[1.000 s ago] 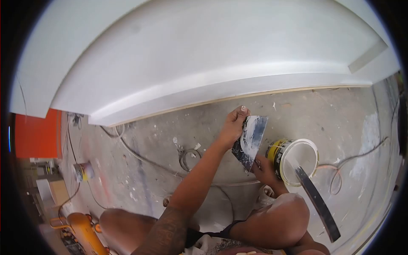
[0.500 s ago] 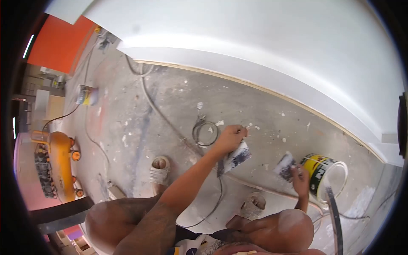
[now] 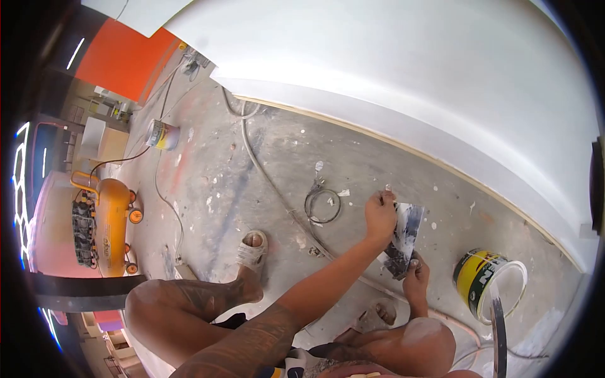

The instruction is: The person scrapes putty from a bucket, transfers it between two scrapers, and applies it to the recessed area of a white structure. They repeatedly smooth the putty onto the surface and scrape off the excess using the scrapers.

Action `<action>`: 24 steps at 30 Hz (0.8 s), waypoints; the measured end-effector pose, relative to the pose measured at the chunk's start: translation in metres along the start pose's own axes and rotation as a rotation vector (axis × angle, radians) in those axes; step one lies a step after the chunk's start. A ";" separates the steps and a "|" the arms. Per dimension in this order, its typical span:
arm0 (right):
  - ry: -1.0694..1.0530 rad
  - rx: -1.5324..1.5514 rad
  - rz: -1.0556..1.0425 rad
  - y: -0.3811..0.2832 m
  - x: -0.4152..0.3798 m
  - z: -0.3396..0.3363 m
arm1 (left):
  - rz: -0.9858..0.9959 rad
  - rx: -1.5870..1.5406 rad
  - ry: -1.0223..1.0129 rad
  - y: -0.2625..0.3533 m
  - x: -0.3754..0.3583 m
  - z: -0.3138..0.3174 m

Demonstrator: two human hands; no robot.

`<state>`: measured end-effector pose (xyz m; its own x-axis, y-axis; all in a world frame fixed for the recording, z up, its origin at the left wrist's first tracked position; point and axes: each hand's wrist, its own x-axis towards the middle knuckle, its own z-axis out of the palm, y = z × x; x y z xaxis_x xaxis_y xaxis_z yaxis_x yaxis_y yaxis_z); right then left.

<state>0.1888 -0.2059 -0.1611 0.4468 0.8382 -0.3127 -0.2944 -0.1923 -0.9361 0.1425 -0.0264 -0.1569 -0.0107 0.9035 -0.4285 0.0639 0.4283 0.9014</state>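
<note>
My left hand (image 3: 380, 218) is closed on a wide putty knife (image 3: 411, 222), its flat blade streaked with white and dark smears. Just below, my right hand (image 3: 416, 278) grips a second putty knife (image 3: 398, 259), also smeared dark and white. The two blades overlap in this view, one above the other, over the concrete floor between my feet and the white panel. The handles are mostly hidden by my fingers. To the right of my right hand stands a yellow and black paint bucket (image 3: 474, 277) with white residue on its rim.
A long white panel (image 3: 403, 69) runs along the far side. A hose (image 3: 271, 183) crosses the paint-spotted floor beside a coiled cable (image 3: 307, 205). An orange air compressor (image 3: 113, 227) and another bucket (image 3: 162, 135) are at left. A dark bar (image 3: 498, 334) leans near the right bucket.
My hands have come together, bringing the two putty knives from apart to overlapping. The view has shifted, so the floor items appear farther right.
</note>
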 end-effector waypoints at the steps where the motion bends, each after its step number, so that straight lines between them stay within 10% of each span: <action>1: 0.007 0.039 0.043 0.000 -0.001 0.005 | 0.013 -0.053 0.103 -0.004 0.003 -0.001; 14: -0.130 -0.216 -0.180 0.006 0.019 0.011 | -0.065 -0.258 0.491 -0.008 0.006 -0.042; 24: 0.290 -0.004 -0.175 -0.002 0.003 -0.002 | -0.244 -0.454 0.172 -0.007 -0.013 -0.040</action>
<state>0.1926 -0.2045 -0.1609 0.7119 0.6790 -0.1791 -0.1885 -0.0609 -0.9802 0.1023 -0.0407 -0.1551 -0.1366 0.7504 -0.6467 -0.3977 0.5564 0.7296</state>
